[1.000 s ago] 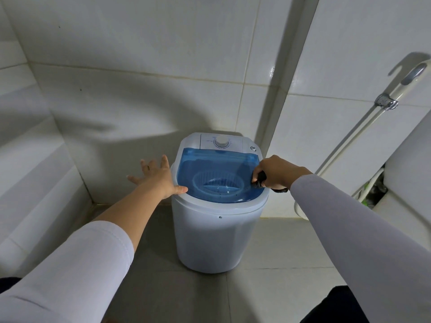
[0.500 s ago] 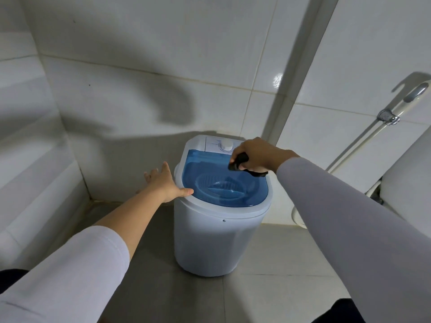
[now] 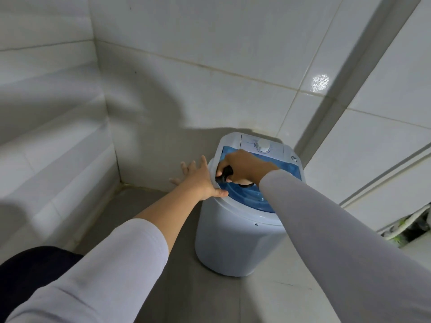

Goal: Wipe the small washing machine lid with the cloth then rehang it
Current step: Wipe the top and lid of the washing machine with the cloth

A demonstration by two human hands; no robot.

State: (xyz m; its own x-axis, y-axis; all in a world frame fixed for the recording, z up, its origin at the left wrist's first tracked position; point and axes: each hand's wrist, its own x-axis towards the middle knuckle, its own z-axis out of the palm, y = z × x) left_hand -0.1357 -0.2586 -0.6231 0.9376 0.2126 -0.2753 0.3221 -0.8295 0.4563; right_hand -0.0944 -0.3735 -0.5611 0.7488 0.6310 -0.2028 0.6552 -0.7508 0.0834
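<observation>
The dark cloth (image 3: 224, 174) has been carried from the lid's (image 3: 251, 197) two o'clock edge to its ten o'clock edge — gripped in the curled right hand (image 3: 245, 167). The left hand (image 3: 200, 179), fingers spread, stays braced on the washing machine's (image 3: 238, 241) rim. No writing can be read.

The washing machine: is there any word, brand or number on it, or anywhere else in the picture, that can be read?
None can be read.
Control panel: faint bluish marks beside the dial, too small and blurred to read.
Small dark round mark on the machine's back right corner: perhaps a logo or a button, cannot tell.
Blue lid, cloth, wall tiles: no text visible.
</observation>
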